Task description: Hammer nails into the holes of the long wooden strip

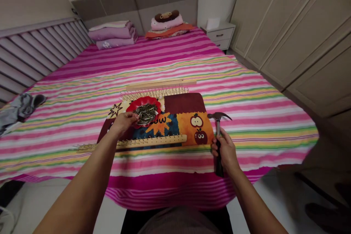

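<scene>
My left hand (pixel 124 123) reaches to the left rim of a red scalloped bowl (pixel 131 107) heaped with nails (pixel 147 113). Its fingers are pinched together against the nails; whether one is between them is too small to tell. My right hand (pixel 225 150) is wrapped round the dark handle of a claw hammer (pixel 218 126), its head pointing away from me. In front of the bowl lies a long wooden strip (pixel 164 140) with rows of nails driven into it. Behind the bowl, a second nail-studded strip (pixel 164 92) lies with its nails standing up. A patterned cushion (pixel 189 103) lies under the bowl.
A plain wooden strip (pixel 161 84) lies farther back on the striped bedspread (pixel 260 117). Folded purple bedding (pixel 113 34) and a pink-and-orange pile (pixel 167 27) sit by the headboard. A grey cloth (pixel 20 108) lies at far left. A nightstand (pixel 221 34) and wardrobe stand right.
</scene>
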`<action>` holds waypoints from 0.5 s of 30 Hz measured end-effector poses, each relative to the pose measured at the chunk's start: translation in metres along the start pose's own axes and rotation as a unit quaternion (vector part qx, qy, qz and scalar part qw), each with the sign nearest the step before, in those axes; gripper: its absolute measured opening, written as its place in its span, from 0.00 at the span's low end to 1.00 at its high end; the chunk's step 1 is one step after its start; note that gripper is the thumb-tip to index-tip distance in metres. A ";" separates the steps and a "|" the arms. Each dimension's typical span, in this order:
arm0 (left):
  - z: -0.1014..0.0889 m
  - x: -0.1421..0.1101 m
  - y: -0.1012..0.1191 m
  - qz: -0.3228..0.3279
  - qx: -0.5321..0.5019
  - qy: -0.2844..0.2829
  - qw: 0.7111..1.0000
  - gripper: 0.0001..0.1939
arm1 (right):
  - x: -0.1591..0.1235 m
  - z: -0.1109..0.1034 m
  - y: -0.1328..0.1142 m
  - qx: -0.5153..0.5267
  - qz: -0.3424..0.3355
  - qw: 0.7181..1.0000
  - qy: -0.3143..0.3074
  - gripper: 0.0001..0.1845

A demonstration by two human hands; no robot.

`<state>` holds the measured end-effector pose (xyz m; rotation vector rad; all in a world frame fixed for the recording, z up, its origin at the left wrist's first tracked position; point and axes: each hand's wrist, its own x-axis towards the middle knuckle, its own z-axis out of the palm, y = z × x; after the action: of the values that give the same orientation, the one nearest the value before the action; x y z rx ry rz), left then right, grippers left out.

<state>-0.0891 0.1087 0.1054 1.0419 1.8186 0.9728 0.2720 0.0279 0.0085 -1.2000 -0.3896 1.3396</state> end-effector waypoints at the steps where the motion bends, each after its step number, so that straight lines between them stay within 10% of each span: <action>1: 0.000 -0.003 0.004 -0.016 -0.020 -0.010 1.000 0.09 | 0.000 0.000 0.000 0.000 0.001 1.000 0.002 0.31; 15: -0.009 -0.058 0.014 -0.017 -0.209 -0.118 0.971 0.11 | 0.000 0.000 -0.001 0.006 0.007 1.000 0.004 0.33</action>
<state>-0.0734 0.0592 0.1364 0.8186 1.3571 1.1011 0.2723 0.0282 0.0094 -1.1995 -0.3676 1.3463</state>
